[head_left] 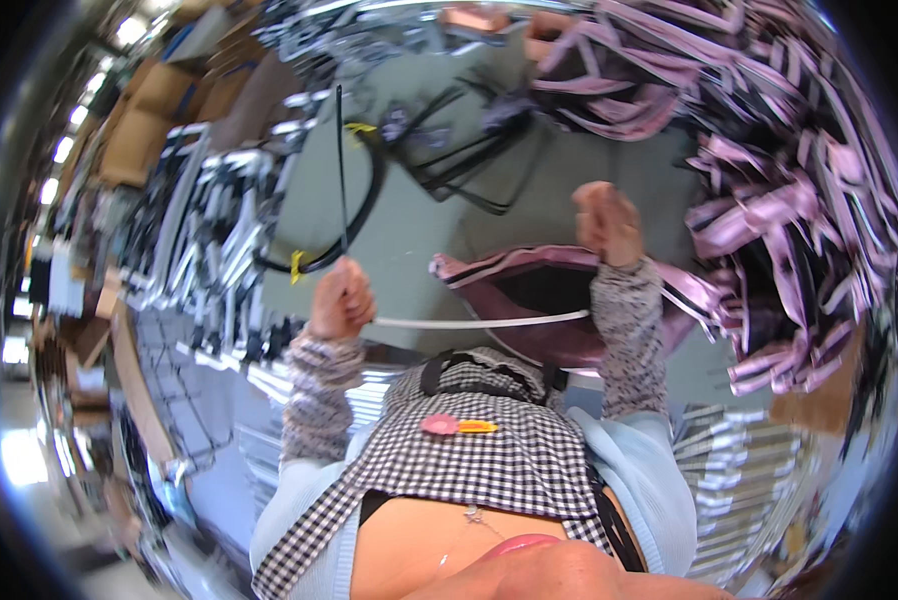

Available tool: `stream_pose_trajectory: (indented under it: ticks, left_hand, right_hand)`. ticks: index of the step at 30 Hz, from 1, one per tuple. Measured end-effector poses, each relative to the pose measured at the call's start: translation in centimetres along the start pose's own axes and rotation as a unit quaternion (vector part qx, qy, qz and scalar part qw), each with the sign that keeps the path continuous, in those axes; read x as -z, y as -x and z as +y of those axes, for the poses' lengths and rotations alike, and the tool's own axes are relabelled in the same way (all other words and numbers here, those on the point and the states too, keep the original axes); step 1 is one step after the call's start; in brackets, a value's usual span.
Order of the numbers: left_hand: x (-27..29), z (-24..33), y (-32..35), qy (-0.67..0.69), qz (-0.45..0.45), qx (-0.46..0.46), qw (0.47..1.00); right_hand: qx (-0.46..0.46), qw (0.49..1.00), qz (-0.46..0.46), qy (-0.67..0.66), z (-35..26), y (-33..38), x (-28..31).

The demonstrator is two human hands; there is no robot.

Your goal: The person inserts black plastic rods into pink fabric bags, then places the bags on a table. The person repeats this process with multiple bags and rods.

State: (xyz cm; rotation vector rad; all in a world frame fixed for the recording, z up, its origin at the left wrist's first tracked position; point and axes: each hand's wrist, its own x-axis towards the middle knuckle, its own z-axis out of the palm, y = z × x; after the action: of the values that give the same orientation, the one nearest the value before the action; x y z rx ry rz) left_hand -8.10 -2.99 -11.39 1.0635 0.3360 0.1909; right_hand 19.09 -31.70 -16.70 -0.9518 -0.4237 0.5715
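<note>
The left hand point(344, 298) is raised over the near left part of the desk point(409, 235), its fingers clenched around a white strip point(479, 323). The strip runs from the fist toward the right, level with the near edge and in front of a pink and black fabric piece point(549, 285). Its far end meets the outline of the right sleeve point(627, 335); whether it stops there or passes behind cannot be told. A thin dark strip point(342, 170) rises from the same fist toward the far edge; whether the two are one piece is unclear.

The right hand point(607, 225) is over the right half of the desk, just beyond the fabric piece. Its fingers are curled in, but I cannot tell whether they grasp anything.

The fabric piece lies along the near edge, right of the middle. On the left half, a black curved cord point(374, 190) bears two yellow ties point(296, 266), one near each end. Black straps point(479, 185) lie loosely toward the far edge. Pink and black fabric pieces are heaped along the right edge point(769, 215) and at the far right corner point(619, 80). Grey and white pieces point(209, 200) are stacked along the left edge, with cardboard boxes point(139, 135) beyond them.
</note>
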Motion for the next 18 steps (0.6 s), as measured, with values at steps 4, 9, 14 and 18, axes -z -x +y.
stream_pose_trajectory:
  ticks: [4, 9, 14, 18]
  left_hand:
    - [1.6, -1.6, -0.9, 0.152, 0.166, -0.039, 0.974]
    - [1.3, -1.5, -2.4, 0.239, 0.265, -0.147, 0.923]
    - [1.4, -0.6, -3.3, 0.066, 0.151, -0.118, 0.979]
    - [3.2, 0.9, -3.1, -0.158, 0.042, -0.263, 0.951]
  right_hand:
    - [0.052, 0.977, 0.133, -0.157, 0.8, -0.1, 2.9]
    - [0.165, 0.902, 0.261, -0.301, 2.9, 3.6, 6.7]
    - [0.147, 0.973, 0.177, -0.017, 4.3, 3.3, 3.5]
    - [0.245, 0.885, 0.223, 0.328, 6.3, 2.4, -1.7]
